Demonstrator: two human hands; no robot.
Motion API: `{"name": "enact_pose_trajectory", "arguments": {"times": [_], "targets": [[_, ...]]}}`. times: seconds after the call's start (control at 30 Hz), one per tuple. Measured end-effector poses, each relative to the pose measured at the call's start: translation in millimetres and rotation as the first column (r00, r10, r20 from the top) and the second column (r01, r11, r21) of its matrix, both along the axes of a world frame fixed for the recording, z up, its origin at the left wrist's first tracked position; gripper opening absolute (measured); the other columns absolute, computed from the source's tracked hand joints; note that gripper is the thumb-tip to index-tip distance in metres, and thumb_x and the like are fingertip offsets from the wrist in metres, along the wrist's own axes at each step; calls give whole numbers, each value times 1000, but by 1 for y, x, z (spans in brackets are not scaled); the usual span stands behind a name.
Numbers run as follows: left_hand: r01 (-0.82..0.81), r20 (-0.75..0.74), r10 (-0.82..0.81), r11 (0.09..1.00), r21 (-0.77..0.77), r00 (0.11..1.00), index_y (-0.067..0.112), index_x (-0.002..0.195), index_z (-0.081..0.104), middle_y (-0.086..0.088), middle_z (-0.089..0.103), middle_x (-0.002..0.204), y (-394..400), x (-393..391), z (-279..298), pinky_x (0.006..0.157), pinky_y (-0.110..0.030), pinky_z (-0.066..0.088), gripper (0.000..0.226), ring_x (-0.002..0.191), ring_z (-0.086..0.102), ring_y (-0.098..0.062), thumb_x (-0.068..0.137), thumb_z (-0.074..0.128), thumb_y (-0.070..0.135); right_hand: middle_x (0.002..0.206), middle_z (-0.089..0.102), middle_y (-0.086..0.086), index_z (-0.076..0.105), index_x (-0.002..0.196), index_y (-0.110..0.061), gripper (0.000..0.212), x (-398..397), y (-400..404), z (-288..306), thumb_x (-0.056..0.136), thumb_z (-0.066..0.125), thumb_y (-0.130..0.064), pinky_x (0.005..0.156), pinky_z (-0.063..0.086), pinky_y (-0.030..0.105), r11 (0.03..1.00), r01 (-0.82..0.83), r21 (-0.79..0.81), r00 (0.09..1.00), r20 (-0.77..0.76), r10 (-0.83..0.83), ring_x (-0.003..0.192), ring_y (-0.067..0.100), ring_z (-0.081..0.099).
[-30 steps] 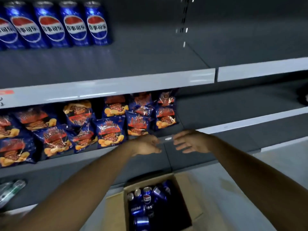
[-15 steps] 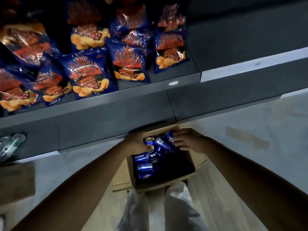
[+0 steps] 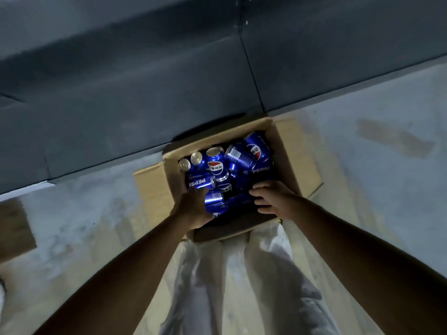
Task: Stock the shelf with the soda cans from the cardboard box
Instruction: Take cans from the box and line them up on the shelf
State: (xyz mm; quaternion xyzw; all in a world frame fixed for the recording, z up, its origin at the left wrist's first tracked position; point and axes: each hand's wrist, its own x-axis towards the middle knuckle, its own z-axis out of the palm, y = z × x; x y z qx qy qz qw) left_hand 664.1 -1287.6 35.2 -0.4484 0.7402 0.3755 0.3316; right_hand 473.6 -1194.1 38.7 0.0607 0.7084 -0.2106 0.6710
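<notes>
An open cardboard box [image 3: 286, 153] sits on the floor against the shelf's dark base, with several blue soda cans [image 3: 216, 165] jumbled inside, some upright and some lying. My left hand [image 3: 193, 210] is down in the box's near left corner, fingers curled round a lying soda can [image 3: 214, 201]. Over the near right part of the box, my right hand [image 3: 271, 199] has its fingers spread and pointing left above the cans, holding nothing. No shelf boards with stock are in view.
The shelf unit's dark grey base panel [image 3: 121, 93] fills the top. The box's flaps [image 3: 150, 189] lie out flat on the pale floor. A flat cardboard piece [image 3: 14, 228] lies at the left edge. White trousers [image 3: 229, 274] show below the box.
The view has tilted further down, away from the snack shelf. Both hands have dropped from shelf height into the box, and my left hand has closed round a can.
</notes>
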Motion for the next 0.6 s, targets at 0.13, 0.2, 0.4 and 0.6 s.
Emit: {"name": "enact_pose_trajectory", "arguments": {"times": [0.13, 0.2, 0.4, 0.6], "targets": [[11, 29, -10, 1000, -24, 1000, 17, 138, 43, -9, 49, 137, 19, 14, -56, 103, -36, 41, 68, 126, 47, -26, 77, 72, 30, 126, 59, 13, 54, 129, -10, 37, 21, 9, -54, 93, 59, -14, 90, 46, 37, 1000, -13, 24, 1000, 1, 13, 116, 25, 54], [13, 72, -11, 1000, -20, 997, 16, 137, 42, -9, 48, 137, 30, 21, -82, 104, -37, 40, 66, 127, 45, -26, 79, 70, 31, 123, 60, 15, 56, 126, -10, 34, 30, 14, -77, 92, 60, -14, 89, 46, 35, 999, -39, 36, 999, 3, 39, 115, 24, 56], [-5, 177, 2, 1000, 17, 984, 20, 141, 34, -4, 38, 145, 54, 36, -146, 103, -35, 40, 69, 134, 37, -24, 82, 67, 35, 119, 61, 13, 56, 126, -10, 36, 41, 24, -133, 90, 62, -16, 84, 46, 31, 994, -95, 50, 995, -25, 96, 111, 22, 56], [127, 200, -126, 992, 9, 972, 15, 139, 36, -8, 40, 142, 59, 25, -194, 104, -37, 41, 69, 131, 40, -25, 81, 71, 31, 110, 63, 9, 64, 106, -11, 16, 38, 25, -179, 92, 59, -15, 91, 48, 37, 993, -110, 45, 990, -80, 114, 107, 24, 58]]}}
